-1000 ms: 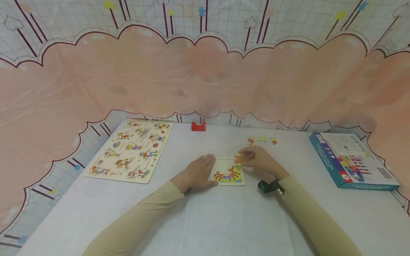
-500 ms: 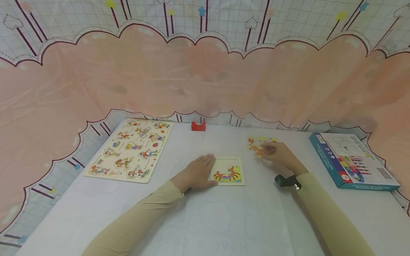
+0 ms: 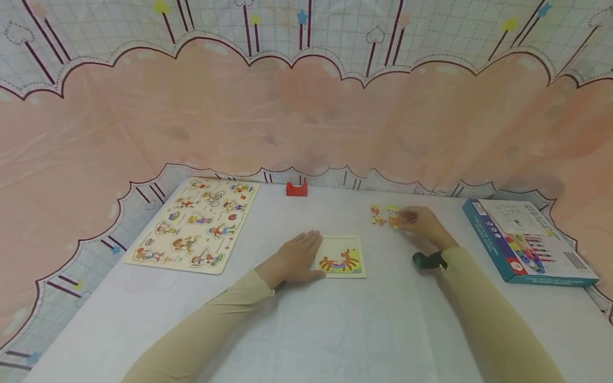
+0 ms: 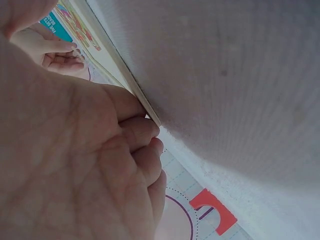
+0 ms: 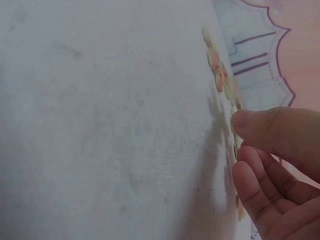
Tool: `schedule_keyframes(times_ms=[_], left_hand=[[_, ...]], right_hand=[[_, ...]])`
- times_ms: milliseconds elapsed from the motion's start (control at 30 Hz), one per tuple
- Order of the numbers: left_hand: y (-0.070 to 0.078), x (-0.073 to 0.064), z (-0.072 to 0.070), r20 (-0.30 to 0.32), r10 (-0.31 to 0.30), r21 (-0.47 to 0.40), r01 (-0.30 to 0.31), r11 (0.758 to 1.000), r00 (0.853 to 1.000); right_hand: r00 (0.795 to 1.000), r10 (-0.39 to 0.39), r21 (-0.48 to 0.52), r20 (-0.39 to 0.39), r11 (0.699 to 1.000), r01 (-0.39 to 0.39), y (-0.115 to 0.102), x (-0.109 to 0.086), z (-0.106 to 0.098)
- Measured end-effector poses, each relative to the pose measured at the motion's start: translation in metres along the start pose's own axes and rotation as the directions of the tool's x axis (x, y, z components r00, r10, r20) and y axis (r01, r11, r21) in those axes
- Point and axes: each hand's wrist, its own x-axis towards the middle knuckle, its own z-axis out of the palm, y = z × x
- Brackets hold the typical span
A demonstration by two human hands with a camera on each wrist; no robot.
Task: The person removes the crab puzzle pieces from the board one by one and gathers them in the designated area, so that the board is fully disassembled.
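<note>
My left hand (image 3: 299, 257) rests along the left side of a small wooden puzzle tray (image 3: 363, 266), its thumb near the lower corner. Its fingertips touch the tray edge (image 4: 131, 85) in the left wrist view. Inside the tray, an orange animal with a rainbow-striped body (image 3: 341, 263) fills the lower part; the upper part is bare wood. Beyond the tray to the right, my right hand (image 3: 423, 224) pinches a puzzle piece at the end of a small group of colourful puzzle pieces (image 3: 379, 217). The fingers partly hide that piece. Some pieces (image 5: 217, 65) also show in the right wrist view.
A large picture-puzzle board (image 3: 191, 226) lies at the left. At the back stands a red notched block (image 3: 296, 190). A teal-edged box (image 3: 529, 242) lies at the right. Patterned cloth (image 3: 306, 122) rises behind the white table (image 3: 306, 330).
My right hand has carried a puzzle piece from the tray's upper right corner to the loose pieces and now works at their right end. The left hand and tray stay put.
</note>
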Motion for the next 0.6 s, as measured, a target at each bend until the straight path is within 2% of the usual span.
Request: schedule_keyframes(times_ms=[100, 400, 600], left_hand=[[-0.0003, 0.0000, 0.0002, -0.005, 0.004, -0.001, -0.004, 1.000, 1.000], [-0.0004, 0.0000, 0.0004, -0.005, 0.003, -0.016, -0.003, 1.000, 1.000], [-0.0002, 0.0003, 0.0011, -0.005, 0.000, -0.010, 0.000, 1.000, 1.000]], right_hand=[[1.000, -0.006, -0.007, -0.004, 1.000, 0.006, 0.0026, 0.0043, 0.0013], [0.998, 0.059, -0.008, 0.001, 0.998, -0.059, 0.0009, 0.0070, 0.0033], [0.995, 0.094, -0.048, 0.025, 0.995, -0.092, -0.0015, 0.0063, 0.0020]])
